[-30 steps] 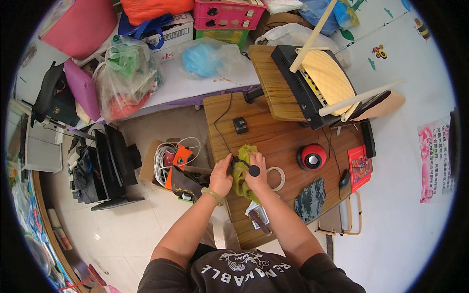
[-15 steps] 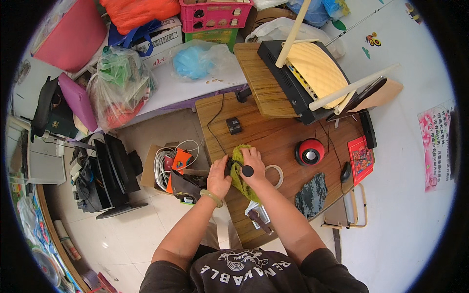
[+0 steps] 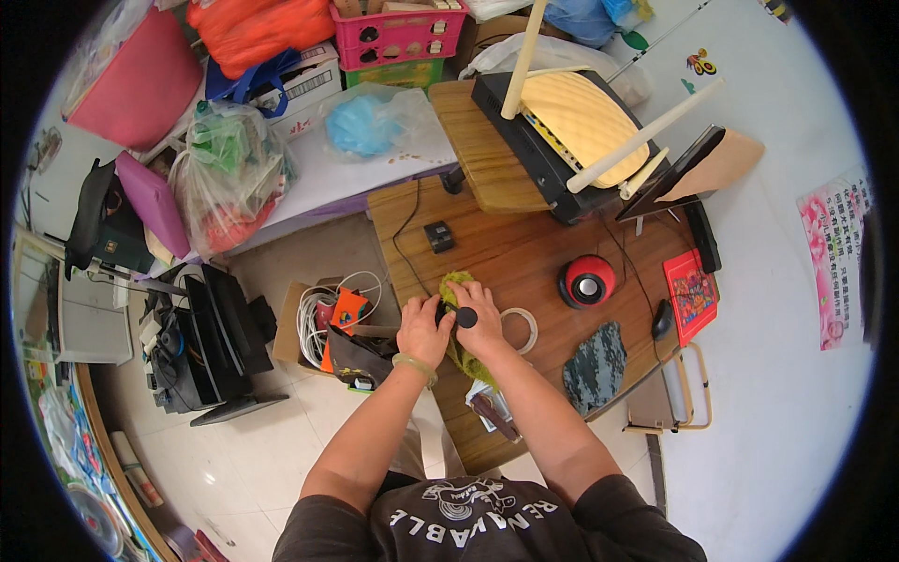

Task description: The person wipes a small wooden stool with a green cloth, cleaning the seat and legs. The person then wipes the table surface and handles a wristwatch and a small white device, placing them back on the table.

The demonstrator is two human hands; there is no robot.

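Observation:
At the left edge of the wooden desk, my left hand (image 3: 424, 332) has its fingers curled round a small black object (image 3: 444, 312), whose shape is mostly hidden. My right hand (image 3: 479, 324) presses a fuzzy green cloth (image 3: 456, 282) against it, with the fingers bent over the cloth. A round black knob-like end (image 3: 466, 317) shows in front of the right hand. Below the hands the cloth hangs toward a brown strap-like item (image 3: 494, 416) lying on something white. A roll of tape (image 3: 520, 330) lies just right of my right wrist.
On the desk (image 3: 506, 262) are a black adapter-like block (image 3: 438, 236), a red round speaker (image 3: 587, 282), a dark patterned mat (image 3: 596, 369) and a mouse (image 3: 662, 319). A router (image 3: 585, 126) stands on the raised shelf. Left of the desk sits a cardboard box (image 3: 287, 330) with white cable.
The whole view has shifted slightly. My hands are a little closer together, and less of the black object shows between them. Both still keep their hold at the cloth.

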